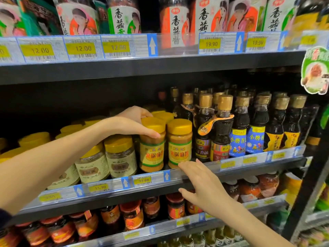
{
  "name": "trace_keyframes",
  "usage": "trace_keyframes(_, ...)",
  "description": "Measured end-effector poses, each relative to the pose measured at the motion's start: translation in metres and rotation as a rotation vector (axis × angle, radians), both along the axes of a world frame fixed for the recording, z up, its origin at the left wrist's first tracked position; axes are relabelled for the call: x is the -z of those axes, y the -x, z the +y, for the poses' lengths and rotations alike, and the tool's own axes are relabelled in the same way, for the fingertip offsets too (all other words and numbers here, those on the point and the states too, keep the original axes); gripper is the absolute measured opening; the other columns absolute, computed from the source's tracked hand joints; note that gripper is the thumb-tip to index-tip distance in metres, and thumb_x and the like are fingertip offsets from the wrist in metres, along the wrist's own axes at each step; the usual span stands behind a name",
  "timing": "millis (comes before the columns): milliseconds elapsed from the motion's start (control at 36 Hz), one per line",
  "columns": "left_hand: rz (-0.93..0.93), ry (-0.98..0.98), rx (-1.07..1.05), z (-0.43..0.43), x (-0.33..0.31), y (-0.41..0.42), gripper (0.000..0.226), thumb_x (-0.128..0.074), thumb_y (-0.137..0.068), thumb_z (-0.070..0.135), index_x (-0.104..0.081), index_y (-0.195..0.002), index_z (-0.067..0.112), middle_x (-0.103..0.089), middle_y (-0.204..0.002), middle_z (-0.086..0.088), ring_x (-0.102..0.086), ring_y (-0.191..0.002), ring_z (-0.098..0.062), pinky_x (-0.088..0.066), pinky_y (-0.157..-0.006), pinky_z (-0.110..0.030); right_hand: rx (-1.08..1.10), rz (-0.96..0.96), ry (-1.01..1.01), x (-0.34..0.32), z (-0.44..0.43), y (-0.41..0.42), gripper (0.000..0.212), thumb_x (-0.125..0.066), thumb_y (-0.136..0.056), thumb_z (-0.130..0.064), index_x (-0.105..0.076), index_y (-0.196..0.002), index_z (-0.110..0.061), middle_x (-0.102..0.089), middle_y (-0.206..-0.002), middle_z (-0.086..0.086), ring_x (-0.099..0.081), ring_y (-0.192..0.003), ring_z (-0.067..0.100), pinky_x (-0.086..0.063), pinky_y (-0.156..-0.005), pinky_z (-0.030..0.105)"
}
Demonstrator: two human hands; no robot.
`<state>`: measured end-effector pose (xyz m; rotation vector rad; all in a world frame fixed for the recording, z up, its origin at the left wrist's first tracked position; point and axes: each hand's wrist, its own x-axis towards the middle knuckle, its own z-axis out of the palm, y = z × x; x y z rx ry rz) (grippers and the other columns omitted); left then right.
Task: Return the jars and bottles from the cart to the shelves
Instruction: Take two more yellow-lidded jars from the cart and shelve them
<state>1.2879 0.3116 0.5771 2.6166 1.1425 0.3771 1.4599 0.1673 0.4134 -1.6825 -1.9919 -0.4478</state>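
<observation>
My left hand (132,123) grips the yellow lid of a sesame paste jar (151,154) that stands at the front of the middle shelf (231,164). The jar has a yellow and green label with red characters. An identical jar (179,148) stands right beside it. My right hand (203,184) hovers open in front of the shelf's price rail, fingers spread, just below the two jars and holding nothing. The cart is out of view.
Left of the held jar stand pale-labelled yellow-lid jars (120,157). To its right are dark sesame oil bottles (222,129) with gold caps. The top shelf holds mushroom sauce jars (178,20); the lower shelf holds red chilli sauce jars (133,216). A green promo tag (316,72) sticks out at right.
</observation>
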Motion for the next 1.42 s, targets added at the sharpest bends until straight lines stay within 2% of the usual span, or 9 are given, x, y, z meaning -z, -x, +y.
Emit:
trace_keyframes(111, 0.008, 0.02, 0.006, 0.001, 0.005, 0.003, 0.076, -0.076, -0.066, 0.05, -0.048, -0.131, 0.021, -0.057, -0.126, 0.002, -0.056, -0.105, -0.013, -0.049, -0.085, -0.026, 0.018, -0.057, -0.059, 0.003, 0.001, -0.001, 0.071, -0.084, -0.056, -0.035, -0.059, -0.119, -0.011, -0.067, -0.112, -0.002, -0.065, -0.103, 0.015, -0.034, -0.101, 0.04)
trace_keyframes(278, 0.02, 0.012, -0.031, 0.005, 0.01, 0.008, 0.083, -0.075, -0.064, 0.054, -0.046, -0.134, 0.019, -0.056, -0.129, 0.001, -0.054, -0.104, -0.012, -0.047, -0.085, -0.026, 0.051, -0.129, -0.127, 0.008, 0.004, -0.001, 0.074, -0.086, -0.051, -0.038, -0.063, -0.116, -0.01, -0.068, -0.11, -0.002, -0.065, -0.103, 0.014, -0.036, -0.099, 0.039)
trace_keyframes(556, 0.153, 0.02, -0.068, 0.006, 0.007, 0.006, 0.089, -0.071, -0.068, 0.056, -0.035, -0.141, 0.02, -0.047, -0.14, -0.001, -0.05, -0.122, -0.02, -0.046, -0.097, -0.034, 0.072, -0.189, -0.198, 0.015, 0.008, -0.003, 0.076, -0.086, -0.05, -0.037, -0.062, -0.116, -0.009, -0.068, -0.112, 0.0, -0.065, -0.104, 0.015, -0.042, -0.097, 0.043)
trace_keyframes(806, 0.279, 0.017, -0.064, 0.011, -0.004, 0.002, 0.085, -0.076, -0.064, 0.055, -0.04, -0.136, 0.027, -0.053, -0.13, 0.001, -0.051, -0.1, -0.014, -0.049, -0.085, -0.031, 0.062, -0.211, -0.198, 0.018, 0.007, -0.006, 0.074, -0.084, -0.054, -0.037, -0.062, -0.119, -0.008, -0.067, -0.115, 0.002, -0.064, -0.106, 0.017, -0.043, -0.097, 0.044)
trace_keyframes(944, 0.3, 0.012, -0.074, 0.012, -0.004, 0.002, 0.09, -0.076, -0.063, 0.057, -0.036, -0.139, 0.028, -0.05, -0.133, 0.0, -0.048, -0.1, -0.014, -0.048, -0.086, -0.031, 0.06, -0.204, -0.193, 0.016, 0.007, -0.005, 0.075, -0.085, -0.05, -0.038, -0.065, -0.116, -0.008, -0.068, -0.113, 0.002, -0.065, -0.104, 0.016, -0.045, -0.095, 0.043)
trace_keyframes(1028, 0.31, 0.004, -0.089, 0.012, -0.003, 0.004, 0.094, -0.074, -0.062, 0.06, -0.033, -0.14, 0.03, -0.045, -0.137, 0.001, -0.05, -0.111, -0.019, -0.047, -0.088, -0.033, 0.053, -0.2, -0.176, 0.016, 0.007, -0.005, 0.075, -0.085, -0.05, -0.039, -0.065, -0.116, -0.009, -0.068, -0.113, 0.002, -0.065, -0.104, 0.016, -0.047, -0.093, 0.044)
trace_keyframes(1139, 0.307, -0.023, -0.099, 0.01, 0.002, 0.007, 0.095, -0.068, -0.063, 0.065, -0.028, -0.142, 0.032, -0.036, -0.144, 0.001, -0.042, -0.126, -0.023, -0.043, -0.096, -0.037, 0.044, -0.185, -0.134, 0.014, 0.006, -0.005, 0.075, -0.085, -0.05, -0.038, -0.065, -0.116, -0.009, -0.068, -0.113, 0.002, -0.065, -0.105, 0.016, -0.047, -0.093, 0.045)
trace_keyframes(1306, 0.197, -0.088, -0.042, 0.0, 0.015, 0.015, 0.087, -0.063, -0.073, 0.06, -0.026, -0.144, 0.025, -0.037, -0.14, -0.003, -0.043, -0.124, -0.022, -0.042, -0.099, -0.036, 0.035, -0.166, -0.073, 0.01, 0.002, -0.003, 0.075, -0.086, -0.051, -0.034, -0.063, -0.117, -0.007, -0.068, -0.114, 0.005, -0.065, -0.105, 0.019, -0.045, -0.095, 0.045)
trace_keyframes(1417, 0.099, -0.315, 0.058, -0.014, 0.027, 0.027, 0.084, -0.058, -0.079, 0.058, -0.025, -0.146, 0.018, -0.032, -0.147, -0.006, -0.04, -0.13, -0.022, -0.039, -0.103, -0.034, 0.038, -0.154, -0.019, 0.007, 0.0, -0.003, 0.076, -0.086, -0.054, -0.032, -0.061, -0.121, -0.006, -0.066, -0.117, 0.006, -0.064, -0.108, 0.021, -0.037, -0.099, 0.045)
